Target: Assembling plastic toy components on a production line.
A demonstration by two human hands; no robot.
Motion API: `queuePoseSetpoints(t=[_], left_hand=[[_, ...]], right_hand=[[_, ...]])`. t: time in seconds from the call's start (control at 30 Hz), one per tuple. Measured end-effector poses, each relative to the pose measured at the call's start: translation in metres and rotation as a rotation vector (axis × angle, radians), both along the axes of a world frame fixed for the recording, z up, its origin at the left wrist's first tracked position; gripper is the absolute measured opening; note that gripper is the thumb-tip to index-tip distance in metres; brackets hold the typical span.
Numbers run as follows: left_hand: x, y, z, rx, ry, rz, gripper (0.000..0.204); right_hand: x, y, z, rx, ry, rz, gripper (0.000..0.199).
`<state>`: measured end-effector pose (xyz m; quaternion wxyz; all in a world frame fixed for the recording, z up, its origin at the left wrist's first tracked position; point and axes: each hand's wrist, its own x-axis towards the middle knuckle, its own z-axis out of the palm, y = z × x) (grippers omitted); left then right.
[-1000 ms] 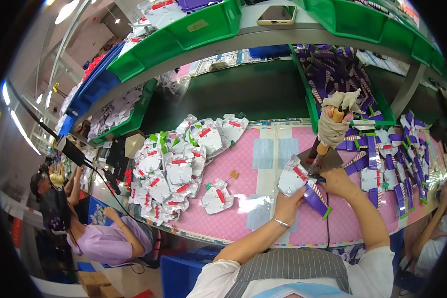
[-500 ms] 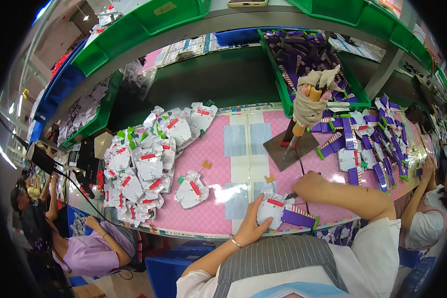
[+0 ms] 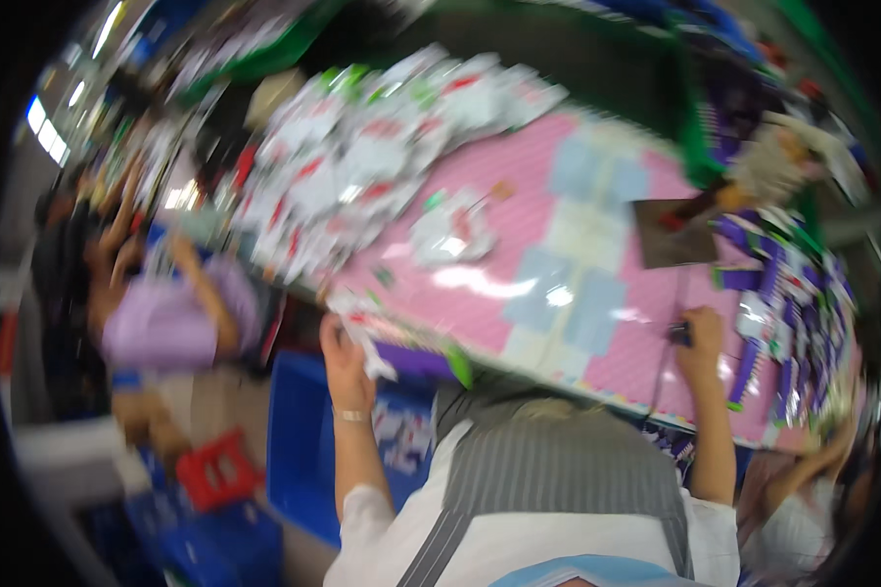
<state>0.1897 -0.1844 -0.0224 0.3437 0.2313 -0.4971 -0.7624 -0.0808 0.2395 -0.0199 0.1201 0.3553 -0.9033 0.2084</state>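
Observation:
The picture is smeared by motion. My left hand grips a white plastic part with a purple arm and a green tip, held at the table's near left edge, beside a blue bin. To the right, my right hand is closed on a small dark object above the pink tabletop; its kind is too blurred to tell. A single white part with a red strip lies on the table. Behind it spreads a large heap of similar white parts.
The blue bin below the table edge has parts inside. A dark square plate lies near a cloth-wrapped tool. Purple-and-white assemblies are piled at the right. A person in a lilac top sits left, another person at far right.
The view has swung left. My left hand has carried the white-and-purple part from the tabletop leftward to beside the blue bin. My right hand has come away from that part.

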Motion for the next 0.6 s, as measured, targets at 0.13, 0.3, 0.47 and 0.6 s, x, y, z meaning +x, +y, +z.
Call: queuePoseSetpoints(t=[0.13,0.3,0.47,0.6], left_hand=[[0.168,-0.049,-0.073,0.157,-0.053,0.733,0.058],[0.324,0.019,-0.235,0.454,-0.319,1.573,0.061],[0.333,0.093,-0.328,1.064,-0.298,1.236,0.055],[0.326,0.109,-0.352,1.012,-0.751,1.17,0.054]], right_hand=[[0.006,0.0,-0.003,0.064,0.034,-0.003,0.021],[0.004,-0.005,-0.003,0.052,0.07,0.128,0.019],[0.0,-0.001,0.003,0.068,0.053,0.057,0.022],[0.002,-0.027,0.006,0.016,0.061,0.081,0.031]])
